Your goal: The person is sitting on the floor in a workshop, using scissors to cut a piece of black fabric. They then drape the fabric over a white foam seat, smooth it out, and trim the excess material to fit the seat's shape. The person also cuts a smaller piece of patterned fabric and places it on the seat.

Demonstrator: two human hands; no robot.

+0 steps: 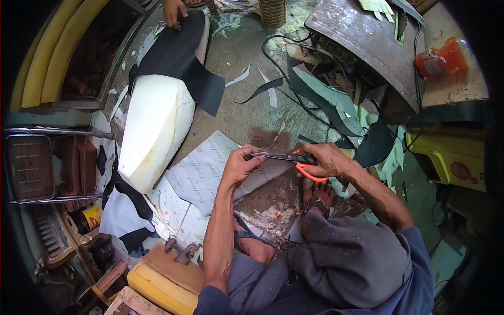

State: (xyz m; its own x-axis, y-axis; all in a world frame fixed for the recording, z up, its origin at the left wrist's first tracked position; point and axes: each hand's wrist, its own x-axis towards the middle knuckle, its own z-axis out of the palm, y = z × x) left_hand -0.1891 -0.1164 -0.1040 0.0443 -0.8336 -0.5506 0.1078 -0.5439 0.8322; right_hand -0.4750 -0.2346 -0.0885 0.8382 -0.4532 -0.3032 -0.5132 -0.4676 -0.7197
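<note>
My right hand (pixel 328 160) is closed around the orange handles of a pair of scissors (pixel 312 172), whose dark blades point left. At the blade tips, my left hand (pixel 241 167) is pinched; whether it grips the tips or something thin beside them, I cannot tell. Under both hands a pale sheet (pixel 202 170) with faint print lies on the floor. Left of it rests a white foam seat pad (pixel 156 123). Black sheet material (pixel 173 52) covers the pad's far end, and another person's hand (pixel 173 12) touches that material.
Black and pale offcuts (pixel 331 100) and a dark cable (pixel 268 50) lie to the right, beside a worn metal-topped table (pixel 362 39). An orange-red jar (pixel 442 59) stands at far right. A yellow cushion (pixel 157 286) and a metal clamp (pixel 181 251) are near my left forearm.
</note>
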